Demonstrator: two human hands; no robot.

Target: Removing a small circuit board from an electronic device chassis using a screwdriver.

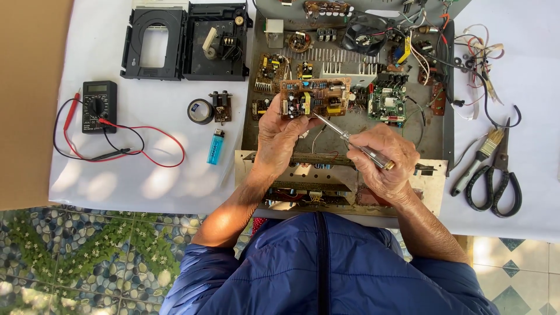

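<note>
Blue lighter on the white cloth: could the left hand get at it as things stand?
Probably not right away. The blue lighter lies in the open just beside the left hand, with nothing between them, but that hand is holding up the brown circuit board and would have to let it go first.

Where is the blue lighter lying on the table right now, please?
In the head view, the blue lighter lies on the white table cover, left of the open metal chassis, just below the roll of black tape.
</note>
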